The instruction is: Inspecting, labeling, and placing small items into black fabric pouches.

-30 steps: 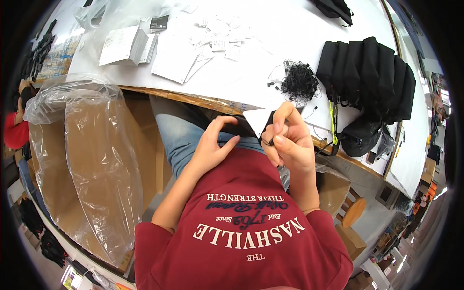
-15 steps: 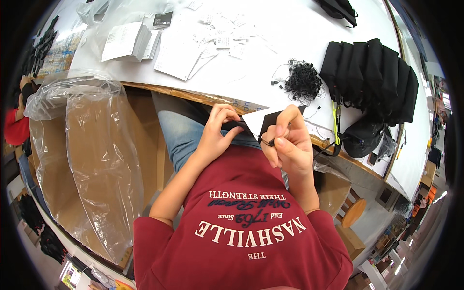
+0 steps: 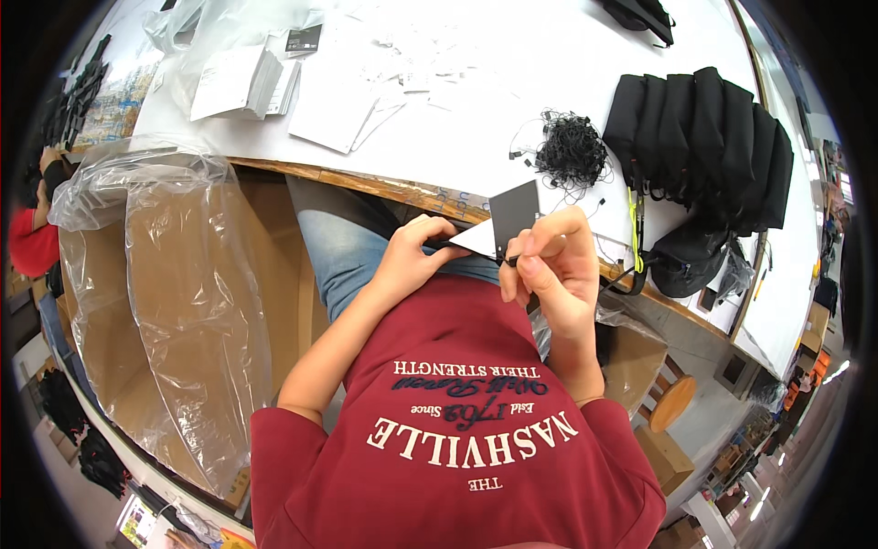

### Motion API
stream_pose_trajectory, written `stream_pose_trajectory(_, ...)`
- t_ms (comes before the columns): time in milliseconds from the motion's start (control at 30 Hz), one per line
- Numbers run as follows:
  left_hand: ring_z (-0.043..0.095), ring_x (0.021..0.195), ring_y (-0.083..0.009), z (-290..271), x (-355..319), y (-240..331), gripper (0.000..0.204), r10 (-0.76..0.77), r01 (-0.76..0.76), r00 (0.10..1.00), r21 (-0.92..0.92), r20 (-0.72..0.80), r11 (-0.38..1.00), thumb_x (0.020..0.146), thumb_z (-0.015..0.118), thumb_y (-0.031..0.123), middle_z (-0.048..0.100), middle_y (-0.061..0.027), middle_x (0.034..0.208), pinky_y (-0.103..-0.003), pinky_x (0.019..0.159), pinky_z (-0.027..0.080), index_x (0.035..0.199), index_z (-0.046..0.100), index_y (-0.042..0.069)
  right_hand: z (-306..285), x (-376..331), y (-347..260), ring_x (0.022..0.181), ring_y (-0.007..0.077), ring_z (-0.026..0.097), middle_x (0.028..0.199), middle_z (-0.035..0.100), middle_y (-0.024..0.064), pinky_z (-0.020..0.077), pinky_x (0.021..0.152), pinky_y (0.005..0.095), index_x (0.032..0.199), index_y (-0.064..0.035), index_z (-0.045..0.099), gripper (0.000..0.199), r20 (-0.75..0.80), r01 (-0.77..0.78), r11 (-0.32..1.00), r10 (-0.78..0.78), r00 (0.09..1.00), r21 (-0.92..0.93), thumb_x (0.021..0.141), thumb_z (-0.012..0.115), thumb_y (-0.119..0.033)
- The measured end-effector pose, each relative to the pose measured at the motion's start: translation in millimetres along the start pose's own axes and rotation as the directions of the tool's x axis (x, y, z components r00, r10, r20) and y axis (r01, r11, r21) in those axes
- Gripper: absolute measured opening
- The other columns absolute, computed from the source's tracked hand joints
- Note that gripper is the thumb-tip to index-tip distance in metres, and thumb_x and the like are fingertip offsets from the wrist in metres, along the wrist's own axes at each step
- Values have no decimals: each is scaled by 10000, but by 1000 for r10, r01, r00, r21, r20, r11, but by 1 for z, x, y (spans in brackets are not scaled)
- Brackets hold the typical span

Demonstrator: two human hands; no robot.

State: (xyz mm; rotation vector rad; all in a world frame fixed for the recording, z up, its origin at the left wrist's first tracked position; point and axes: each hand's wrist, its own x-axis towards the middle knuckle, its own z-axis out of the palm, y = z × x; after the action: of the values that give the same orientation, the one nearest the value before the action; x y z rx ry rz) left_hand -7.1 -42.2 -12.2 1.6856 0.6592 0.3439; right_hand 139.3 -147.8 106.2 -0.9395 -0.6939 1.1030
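Observation:
In front of my lap, by the table edge, a dark grey card and a white card stand between my hands. My right hand is raised beside them, thumb and fingers pinching a small black string fastener at the cards' lower corner. My left hand is closed on a black fabric piece, mostly hidden by the fingers and the white card. Just beyond, on the table, lies a tangled heap of black string fasteners.
A row of black fabric pouches lies on the white table at right. Stacked cards and loose white labels sit farther back. To my left stands a cardboard box lined with clear plastic. A stool is behind right.
The dark card has swung more upright and shows more of its face. My right hand has shifted slightly right and down, still pinching the fastener. My left hand has barely moved.

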Motion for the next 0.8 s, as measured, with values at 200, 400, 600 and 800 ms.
stream_pose_trajectory(200,569,955,-271,1,-2,-8,207,152,-154,988,97,28,983,678,753,79,629,-73,973,-346,839,454,820,612,28,-15,-3,-6,533,120,527,733,536,69,364,471,208,969,-25,453,123,-21,-9,993,11,1000,116,889,531,26)
stream_pose_trajectory(400,550,1010,-277,-2,-6,2,183,247,-221,968,314,-45,923,654,744,51,631,-67,985,-363,850,455,789,621,41,-36,-13,-21,557,142,569,751,539,71,388,483,218,906,9,490,76,150,-78,995,68,986,59,870,551,37)
stream_pose_trajectory(600,559,970,-265,-6,-9,5,182,221,-215,975,280,11,936,660,707,0,631,-77,969,-365,843,459,815,619,36,-54,-24,-24,606,181,636,761,564,91,401,505,231,869,25,530,56,255,-73,995,54,965,64,846,578,42)
stream_pose_trajectory(800,573,939,-268,-3,-8,-8,205,-9,4,1000,192,26,981,669,699,-2,624,-76,942,-351,826,465,851,613,33,-60,-18,-30,612,171,634,734,590,104,436,500,233,872,35,535,50,360,-219,974,225,905,-60,857,581,23)
